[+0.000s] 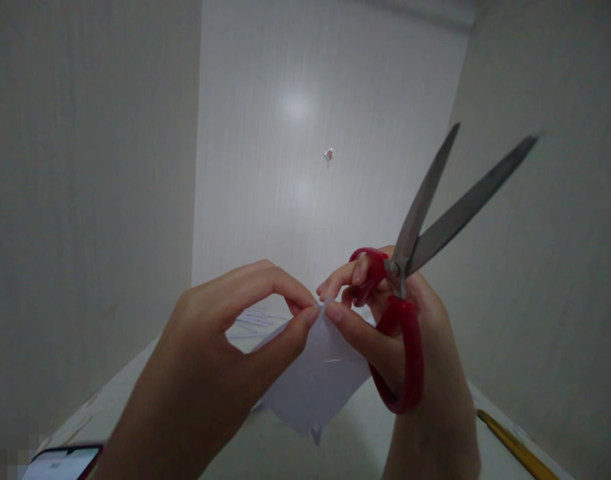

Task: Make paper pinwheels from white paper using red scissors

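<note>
My left hand (220,340) pinches the top corner of a folded white paper (318,387) between thumb and forefinger. My right hand (410,333) meets it at the same corner with thumb and fingertip, while red-handled scissors (410,293) hang on its other fingers. The steel blades point up and to the right, spread apart. The paper hangs below both hands above the pale table (265,447).
A phone (60,462) with a lit screen lies at the table's lower left edge. A yellow pencil or ruler (515,447) lies at the lower right. White walls close in at left, back and right; a small hook (328,155) sits on the back wall.
</note>
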`<control>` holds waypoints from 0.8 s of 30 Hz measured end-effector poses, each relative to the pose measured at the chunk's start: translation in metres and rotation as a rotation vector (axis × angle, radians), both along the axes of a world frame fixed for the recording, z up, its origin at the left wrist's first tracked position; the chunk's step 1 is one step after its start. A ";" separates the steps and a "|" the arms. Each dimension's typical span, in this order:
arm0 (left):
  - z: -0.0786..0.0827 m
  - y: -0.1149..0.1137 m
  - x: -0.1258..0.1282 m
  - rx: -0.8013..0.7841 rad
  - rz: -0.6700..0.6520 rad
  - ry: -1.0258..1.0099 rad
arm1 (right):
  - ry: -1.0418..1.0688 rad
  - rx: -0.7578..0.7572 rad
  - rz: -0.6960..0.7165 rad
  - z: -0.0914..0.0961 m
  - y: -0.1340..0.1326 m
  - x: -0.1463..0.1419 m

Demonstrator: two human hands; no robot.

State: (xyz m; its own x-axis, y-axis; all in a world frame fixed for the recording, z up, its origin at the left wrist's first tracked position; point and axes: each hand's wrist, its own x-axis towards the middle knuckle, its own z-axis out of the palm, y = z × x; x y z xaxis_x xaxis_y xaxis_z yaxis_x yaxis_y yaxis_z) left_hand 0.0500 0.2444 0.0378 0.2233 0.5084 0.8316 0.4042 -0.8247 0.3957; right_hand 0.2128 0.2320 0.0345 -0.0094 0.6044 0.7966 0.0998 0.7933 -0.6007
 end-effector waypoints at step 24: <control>-0.007 -0.006 0.011 0.272 0.147 -0.090 | 0.088 0.158 -0.200 -0.007 -0.005 -0.019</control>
State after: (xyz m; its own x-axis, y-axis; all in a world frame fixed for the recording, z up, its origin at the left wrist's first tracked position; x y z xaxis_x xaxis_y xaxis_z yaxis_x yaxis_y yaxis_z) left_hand 0.0608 0.2382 0.0309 0.0831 0.2865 0.9545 0.4998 -0.8406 0.2088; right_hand 0.1935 0.2270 0.0272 0.1711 0.4550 0.8739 0.2172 0.8477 -0.4840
